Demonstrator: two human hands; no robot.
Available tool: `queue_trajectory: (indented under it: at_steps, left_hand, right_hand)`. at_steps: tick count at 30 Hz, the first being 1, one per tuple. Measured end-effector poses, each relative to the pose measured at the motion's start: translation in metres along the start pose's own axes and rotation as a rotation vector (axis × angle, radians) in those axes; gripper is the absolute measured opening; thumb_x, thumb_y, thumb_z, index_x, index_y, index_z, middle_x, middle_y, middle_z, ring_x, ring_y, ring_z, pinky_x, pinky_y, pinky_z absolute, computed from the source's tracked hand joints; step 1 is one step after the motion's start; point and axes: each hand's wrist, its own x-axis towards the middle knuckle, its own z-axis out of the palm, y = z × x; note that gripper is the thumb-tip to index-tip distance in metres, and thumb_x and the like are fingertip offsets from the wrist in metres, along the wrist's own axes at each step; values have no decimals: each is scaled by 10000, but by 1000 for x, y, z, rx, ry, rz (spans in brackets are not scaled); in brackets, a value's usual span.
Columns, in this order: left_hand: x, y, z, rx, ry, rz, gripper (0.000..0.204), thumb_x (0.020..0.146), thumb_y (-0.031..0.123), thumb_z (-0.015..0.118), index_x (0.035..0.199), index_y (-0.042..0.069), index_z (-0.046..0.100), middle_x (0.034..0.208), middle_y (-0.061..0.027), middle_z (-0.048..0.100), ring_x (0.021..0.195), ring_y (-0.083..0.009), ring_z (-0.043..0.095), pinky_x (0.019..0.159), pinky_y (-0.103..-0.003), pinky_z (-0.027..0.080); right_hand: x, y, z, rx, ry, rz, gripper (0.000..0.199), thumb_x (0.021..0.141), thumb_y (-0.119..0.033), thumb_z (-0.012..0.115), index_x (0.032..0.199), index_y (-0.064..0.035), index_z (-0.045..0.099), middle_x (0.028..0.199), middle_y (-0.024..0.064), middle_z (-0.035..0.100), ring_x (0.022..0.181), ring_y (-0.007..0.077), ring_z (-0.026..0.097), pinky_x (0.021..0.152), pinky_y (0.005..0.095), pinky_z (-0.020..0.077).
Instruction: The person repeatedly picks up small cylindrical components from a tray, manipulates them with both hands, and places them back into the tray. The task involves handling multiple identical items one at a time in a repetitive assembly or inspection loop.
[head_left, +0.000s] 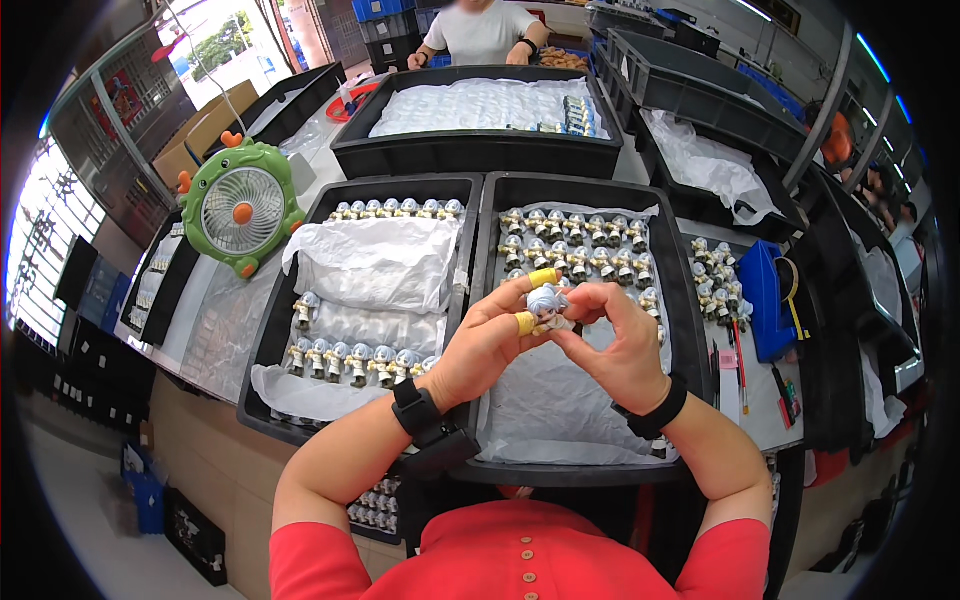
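Between my hands, above the right black tray (pixel 690 350), is a small figurine (pixel 546 303) with pale blue hair. My left hand (pixel 488 335) grips it with thumb and forefinger, both wrapped in yellow finger covers. My right hand (pixel 622 335) pinches at the figurine's other side; whether its fingertips hold a separate small part cannot be made out. Beneath my hands, rows of similar figurines (pixel 575 228) lie on white paper (pixel 545 405). To the left, another black tray (pixel 262 350) holds more figurines (pixel 355 360) in rows with white sheets (pixel 375 260) between them.
A green fan (pixel 240 212) stands at the left. Loose figurines (pixel 715 280), a blue holder (pixel 768 300) and a red brush (pixel 740 355) lie right of the trays. Beyond a far black tray (pixel 470 155), a person (pixel 485 35) in white faces the table. Stacked crates (pixel 700 85) stand at the far right.
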Motion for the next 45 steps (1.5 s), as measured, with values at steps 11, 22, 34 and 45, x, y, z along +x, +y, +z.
queue_trajectory:
  at_steps: [11, 22, 34, 45]
  left_hand:
    - [1, -1, -3, -179, -44, 29, 486, 860, 86, 414, 1333, -4, 355, 1221, -119, 507, 1109, -196, 523, 932, -336, 435]
    - [0, -1, -1, -169, -86, 48, 513, 922, 214, 433, 1366, -9, 308, 1231, -118, 500, 1117, -198, 509, 947, -350, 409]
    - [1, 2, 2, -189, -16, 22, 500, 952, 132, 365, 1418, 27, 219, 1299, -127, 456, 1160, -202, 488, 991, -359, 389]
    - [2, -4, -5, -188, 40, 21, 436, 953, 145, 448, 1361, 45, 334, 1231, -96, 510, 1100, -183, 530, 940, -368, 454]
  right_hand:
    - [-2, -5, 1, 2, -6, -70, 448, 685, 7, 738, 1085, -58, 547, 924, 85, 587, 800, 172, 619, 714, 273, 513]
    - [-5, -4, 6, -1, 35, -116, 464, 694, 25, 727, 1107, -56, 532, 953, 86, 568, 790, 167, 589, 704, 275, 508]
    - [-5, 10, 9, 189, 21, 71, 325, 760, -21, 699, 1043, -30, 538, 1035, 89, 619, 843, 134, 605, 773, 276, 533]
    - [-5, 15, 10, 346, -3, 216, 272, 798, -42, 678, 1037, -22, 549, 952, 53, 624, 822, 106, 606, 757, 256, 525]
